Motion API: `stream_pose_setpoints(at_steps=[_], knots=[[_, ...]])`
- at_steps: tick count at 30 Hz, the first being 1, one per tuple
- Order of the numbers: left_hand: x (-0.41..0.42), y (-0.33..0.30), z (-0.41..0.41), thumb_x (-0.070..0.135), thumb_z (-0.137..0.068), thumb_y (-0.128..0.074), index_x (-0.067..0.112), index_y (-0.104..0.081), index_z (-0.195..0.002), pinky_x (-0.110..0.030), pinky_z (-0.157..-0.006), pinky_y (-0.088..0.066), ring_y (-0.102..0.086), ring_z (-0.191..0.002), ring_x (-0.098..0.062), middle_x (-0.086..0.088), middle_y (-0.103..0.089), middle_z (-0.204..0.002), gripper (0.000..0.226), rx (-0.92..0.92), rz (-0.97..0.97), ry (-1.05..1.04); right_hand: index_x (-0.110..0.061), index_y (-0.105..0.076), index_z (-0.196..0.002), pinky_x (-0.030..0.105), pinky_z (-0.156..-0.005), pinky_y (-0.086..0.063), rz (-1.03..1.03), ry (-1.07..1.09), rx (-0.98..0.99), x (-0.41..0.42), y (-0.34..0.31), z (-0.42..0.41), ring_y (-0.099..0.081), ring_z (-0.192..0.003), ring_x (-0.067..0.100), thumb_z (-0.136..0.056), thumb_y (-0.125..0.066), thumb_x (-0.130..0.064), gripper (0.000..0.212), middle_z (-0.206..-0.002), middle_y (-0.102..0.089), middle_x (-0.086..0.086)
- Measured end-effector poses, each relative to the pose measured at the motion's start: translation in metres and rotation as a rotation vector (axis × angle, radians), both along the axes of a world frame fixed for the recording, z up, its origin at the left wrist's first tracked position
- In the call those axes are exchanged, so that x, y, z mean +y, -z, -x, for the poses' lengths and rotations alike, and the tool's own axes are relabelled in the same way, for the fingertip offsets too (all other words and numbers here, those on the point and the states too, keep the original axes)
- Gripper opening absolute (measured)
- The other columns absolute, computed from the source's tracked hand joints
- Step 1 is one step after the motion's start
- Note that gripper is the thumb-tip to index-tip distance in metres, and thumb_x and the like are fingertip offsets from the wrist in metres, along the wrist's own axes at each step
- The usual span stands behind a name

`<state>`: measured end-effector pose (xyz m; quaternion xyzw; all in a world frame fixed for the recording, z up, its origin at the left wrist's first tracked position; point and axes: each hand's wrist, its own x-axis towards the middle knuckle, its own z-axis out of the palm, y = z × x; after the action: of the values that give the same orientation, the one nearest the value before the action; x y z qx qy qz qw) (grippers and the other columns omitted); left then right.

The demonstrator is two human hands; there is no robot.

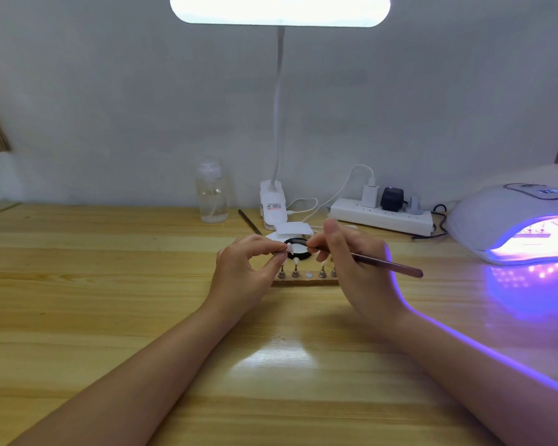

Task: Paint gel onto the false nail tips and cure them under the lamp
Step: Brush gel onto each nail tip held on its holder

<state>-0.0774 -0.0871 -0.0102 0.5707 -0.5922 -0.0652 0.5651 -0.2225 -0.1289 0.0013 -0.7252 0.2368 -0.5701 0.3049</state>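
Pale and small, the false nail tip (pixel 290 248) sits pinched between the fingers of the left hand (pixel 248 268), raised just above the wooden holder (pixel 305 281) on the surface. The right hand (pixel 355 265) grips the brush (pixel 385 263), bristles at the tip. Best to stroke thinly, wrists braced, then carry it to the lit curing lamp (pixel 512 226) at right.

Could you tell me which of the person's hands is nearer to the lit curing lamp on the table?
The right hand, holding the brush, is nearer; the curing lamp sits off to its right. The left hand, pinching a nail tip, is farther away, left of the right hand.
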Motion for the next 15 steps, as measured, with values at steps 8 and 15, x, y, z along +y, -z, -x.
stream_pose_setpoints(at_steps=[8, 15], knots=[[-0.0003, -0.0002, -0.0007, 0.008, -0.075, -0.071, 0.027, -0.068, -0.085, -0.032, -0.087, -0.047, -0.062, -0.084, -0.011, 0.013, -0.064, -0.079, 0.022, -0.019, 0.026, -0.002, -0.016, -0.068, -0.068, 0.013, -0.053, -0.043, -0.065, -0.018, -0.048, -0.0010, -0.0014, 0.0005, -0.060, -0.056, 0.003, -0.084, -0.043, -0.043, 0.040, -0.060, -0.065, -0.006], [-0.0017, 0.0011, -0.0028, 0.006, -0.074, -0.072, 0.019, -0.072, -0.087, -0.016, -0.078, -0.047, -0.063, -0.083, -0.011, 0.008, -0.067, -0.080, 0.018, -0.022, 0.037, -0.015, -0.011, -0.068, -0.065, 0.009, -0.051, -0.041, -0.117, -0.064, -0.074, -0.0001, -0.0020, -0.0011, -0.058, -0.050, 0.001, -0.083, -0.044, -0.042, 0.044, -0.055, -0.065, -0.008]])
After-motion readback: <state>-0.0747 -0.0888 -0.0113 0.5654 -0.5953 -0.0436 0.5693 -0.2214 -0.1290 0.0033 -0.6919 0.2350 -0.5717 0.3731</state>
